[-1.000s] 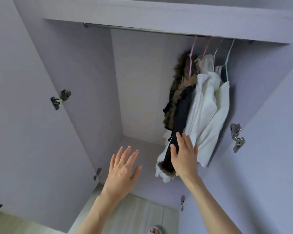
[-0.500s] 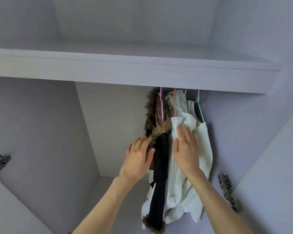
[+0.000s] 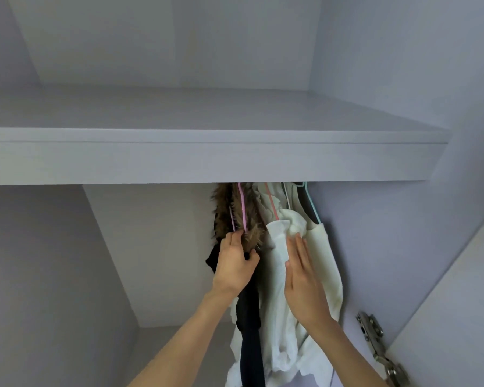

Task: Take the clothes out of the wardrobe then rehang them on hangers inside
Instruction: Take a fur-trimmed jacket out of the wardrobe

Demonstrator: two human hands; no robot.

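Pale lilac board fills the head view: I see the wardrobe (image 3: 67,247) from inside its open front, a shelf (image 3: 207,157) running across above the clothes. The clothes hang in a tight bunch under the shelf's right half. A dark coat (image 3: 249,331) with a brown fur trim (image 3: 243,219) hangs on a pink hanger (image 3: 243,208), and just beside it on the right are white garments (image 3: 280,317) on a red hanger (image 3: 273,203) and a mint hanger (image 3: 312,203). My left hand (image 3: 235,263) has its fingers curled round the coat just below the fur, gripping it at the foot of the pink hanger. My right hand (image 3: 303,283) lies flat with straight fingers pressed against the white garments, holding nothing. A metal hinge (image 3: 375,336) sits on the wardrobe's right wall, low in the frame.
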